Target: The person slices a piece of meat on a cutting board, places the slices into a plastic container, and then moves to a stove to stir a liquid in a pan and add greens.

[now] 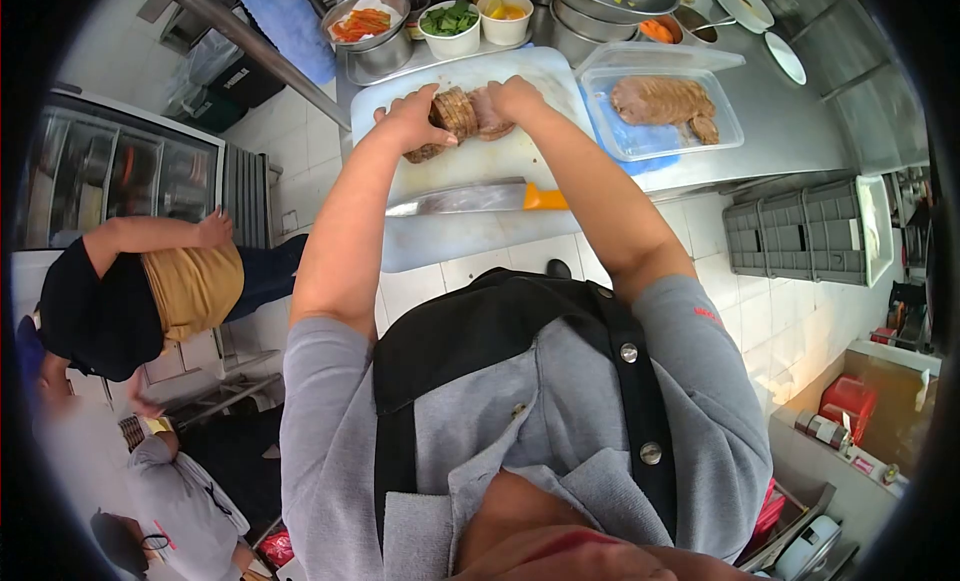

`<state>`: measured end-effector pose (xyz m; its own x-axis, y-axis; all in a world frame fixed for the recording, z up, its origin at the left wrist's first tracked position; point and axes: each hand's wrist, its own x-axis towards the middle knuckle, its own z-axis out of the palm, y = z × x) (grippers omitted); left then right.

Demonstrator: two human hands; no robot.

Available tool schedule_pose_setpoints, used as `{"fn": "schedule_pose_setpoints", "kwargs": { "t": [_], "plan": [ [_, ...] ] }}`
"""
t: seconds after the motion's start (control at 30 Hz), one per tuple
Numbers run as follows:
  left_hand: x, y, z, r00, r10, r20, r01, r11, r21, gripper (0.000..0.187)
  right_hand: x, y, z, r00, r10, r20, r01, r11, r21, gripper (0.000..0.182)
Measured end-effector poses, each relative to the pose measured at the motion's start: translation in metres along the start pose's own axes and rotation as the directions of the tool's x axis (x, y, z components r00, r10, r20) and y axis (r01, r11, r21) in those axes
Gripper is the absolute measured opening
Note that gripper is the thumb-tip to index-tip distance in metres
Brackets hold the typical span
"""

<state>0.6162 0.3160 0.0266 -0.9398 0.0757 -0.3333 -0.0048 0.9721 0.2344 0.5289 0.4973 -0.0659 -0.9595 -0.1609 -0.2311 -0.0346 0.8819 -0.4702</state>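
Note:
A browned roll of sliced meat (457,114) lies on the white cutting board (500,169), its slices fanned in a row. My left hand (412,121) grips the left part of the roll, with the thumb on the near side and the fingers on the far side. At the right end, my right hand (514,101) holds the slices; its fingertips are partly hidden. Nearer to me, a large knife (470,198) with an orange handle rests flat on the board, apart from both hands.
Right of the board, an open clear plastic container (736,131) holds more sliced meat (660,106) over a blue cloth. Along the back stand a bowl of orange strips (360,24), a tub of green leaves (450,23) and a tub of yellow pieces (504,13). Two other people are at left.

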Motion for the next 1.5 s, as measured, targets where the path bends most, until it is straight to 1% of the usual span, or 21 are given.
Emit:
{"fn": "schedule_pose_setpoints", "kwargs": {
  "t": [0.03,0.07,0.1,0.13,0.23,0.33,0.43,0.53,0.57,0.67,0.7,0.8,0.9,0.93,1.03,1.07,1.13,1.27,1.33,1.43,1.5],
  "plan": [
    [0.001,-0.002,0.002,1.0,0.0,-0.01,0.0,1.0,-0.009,0.111,0.001,-0.001,-0.002,0.996,-0.075,0.049,0.079,0.994,-0.074,0.045],
    [0.002,-0.003,0.003,1.0,0.001,-0.019,-0.001,1.0,-0.007,0.11,0.002,-0.001,-0.004,0.993,0.029,0.114,-0.051,0.981,0.19,0.045],
    [0.003,-0.004,0.004,1.0,0.004,-0.028,-0.004,1.0,-0.005,0.11,-0.014,-0.014,-0.024,0.973,0.112,0.202,-0.191,0.883,0.429,0.045],
    [0.004,-0.003,0.004,0.999,0.008,-0.037,-0.008,1.0,-0.003,0.11,-0.026,-0.022,-0.034,0.938,0.167,0.305,-0.329,0.71,0.623,0.046],
    [0.001,0.002,-0.001,1.0,0.013,-0.015,-0.013,1.0,-0.024,0.111,-0.03,-0.025,-0.029,0.95,0.081,0.301,-0.3,0.503,0.811,0.052],
    [-0.001,0.003,-0.002,0.999,-0.002,-0.048,0.0,0.999,-0.038,0.111,-0.052,-0.047,-0.031,0.998,0.024,0.054,-0.05,0.826,0.562,0.059],
    [0.02,-0.016,0.016,0.989,0.086,-0.121,-0.099,0.99,-0.1,0.112,-0.076,-0.066,-0.023,0.994,-0.1,-0.037,0.107,0.957,0.27,0.074],
    [0.012,-0.011,0.007,0.996,0.073,-0.056,-0.08,0.986,-0.144,0.113,-0.088,-0.066,-0.024,0.992,-0.093,-0.079,0.111,0.958,0.263,0.087],
    [0.011,-0.013,0.004,0.994,0.103,-0.025,-0.105,0.984,-0.145,0.107,-0.089,-0.066,-0.028,0.997,-0.07,-0.032,0.075,0.973,0.218,0.087],
    [0.018,-0.03,0.004,0.982,0.186,0.006,-0.165,0.884,-0.437,0.098,-0.088,-0.065,-0.033,0.996,-0.089,0.001,0.087,0.976,0.198,0.085],
    [0.013,-0.027,-0.001,0.983,0.181,0.011,-0.149,0.842,-0.519,0.086,-0.084,-0.062,-0.031,0.995,-0.082,-0.048,0.091,0.971,0.221,0.085],
    [0.013,-0.027,-0.003,0.975,0.208,-0.075,-0.208,0.746,-0.633,0.079,-0.075,-0.04,-0.03,0.993,-0.053,-0.103,0.095,0.879,0.467,0.089],
    [0.005,-0.005,-0.011,0.942,0.298,-0.157,-0.331,0.732,-0.596,0.073,-0.088,-0.016,-0.048,0.982,-0.053,-0.18,0.148,0.808,0.57,0.094],
    [0.001,0.009,-0.012,0.929,0.325,-0.175,-0.364,0.726,-0.584,0.072,-0.098,-0.008,-0.059,0.974,-0.057,-0.219,0.175,0.804,0.568,0.095],
    [0.003,0.056,-0.001,0.851,0.47,-0.235,-0.489,0.545,-0.681,0.069,-0.138,0.016,-0.104,0.937,-0.04,-0.346,0.224,0.83,0.512,0.093],
    [0.003,0.074,0.001,0.84,0.489,-0.234,-0.501,0.535,-0.68,0.069,-0.15,0.025,-0.118,0.918,-0.013,-0.395,0.211,0.86,0.464,0.09],
    [0.004,0.11,0.005,0.816,0.53,-0.232,-0.527,0.515,-0.676,0.068,-0.152,0.059,-0.129,0.869,0.04,-0.493,0.235,0.845,0.481,0.087],
    [0.028,0.16,0.026,0.746,0.59,-0.309,-0.663,0.611,-0.432,0.068,-0.147,0.103,-0.145,0.809,0.164,-0.564,0.158,0.864,0.478,0.083],
    [0.044,0.176,0.04,0.699,0.62,-0.355,-0.715,0.622,-0.32,0.067,-0.139,0.115,-0.14,0.809,0.161,-0.566,0.147,0.876,0.46,0.082],
    [0.046,0.2,0.044,0.817,0.505,-0.278,-0.558,0.814,-0.16,0.069,-0.12,0.127,-0.121,0.813,0.153,-0.562,0.113,0.905,0.41,0.079],
    [0.049,0.208,0.047,0.862,0.451,-0.232,-0.48,0.872,-0.091,0.07,-0.114,0.127,-0.112,0.811,0.104,-0.575,0.111,0.939,0.326,0.075]
  ]
}}
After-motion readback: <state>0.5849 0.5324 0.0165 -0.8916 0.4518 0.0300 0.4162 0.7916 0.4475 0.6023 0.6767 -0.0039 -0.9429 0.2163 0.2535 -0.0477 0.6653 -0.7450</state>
